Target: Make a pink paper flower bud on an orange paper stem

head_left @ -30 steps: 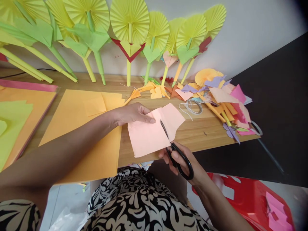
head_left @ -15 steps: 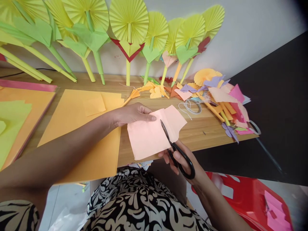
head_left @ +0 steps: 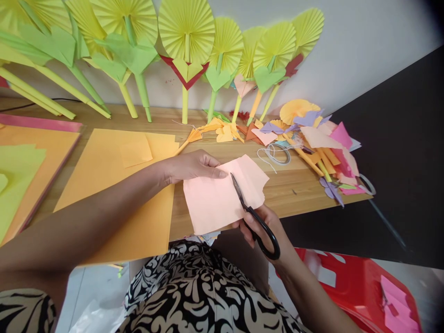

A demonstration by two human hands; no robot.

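A pale pink sheet of paper (head_left: pixel 211 201) hangs just above the table's front edge, its right side uneven. My left hand (head_left: pixel 194 165) pinches its upper edge, thumb on top and fingers underneath. In my right hand (head_left: pixel 265 224) are black-handled scissors (head_left: pixel 262 231), their dark blades lying across the sheet and pointing up toward my left thumb. The lower blade is hidden behind the paper. Under my left forearm lies a stack of orange paper (head_left: pixel 121 203) with a small loose orange piece (head_left: pixel 138 150) on top.
Yellow paper fans (head_left: pixel 186 27) on paper stems lean along the wall. A tape roll (head_left: pixel 277 154) with string sits on the table (head_left: pixel 287 185), beside a heap of coloured paper scraps (head_left: pixel 333 152). At lower right stands a red plastic stool or bin (head_left: pixel 360 282) holding pink paper (head_left: pixel 398 303).
The scissor blades have drawn closer together across the pink paper, and my right hand has shifted slightly left. The right flap of the sheet has moved a little. My left hand stays nearly still.
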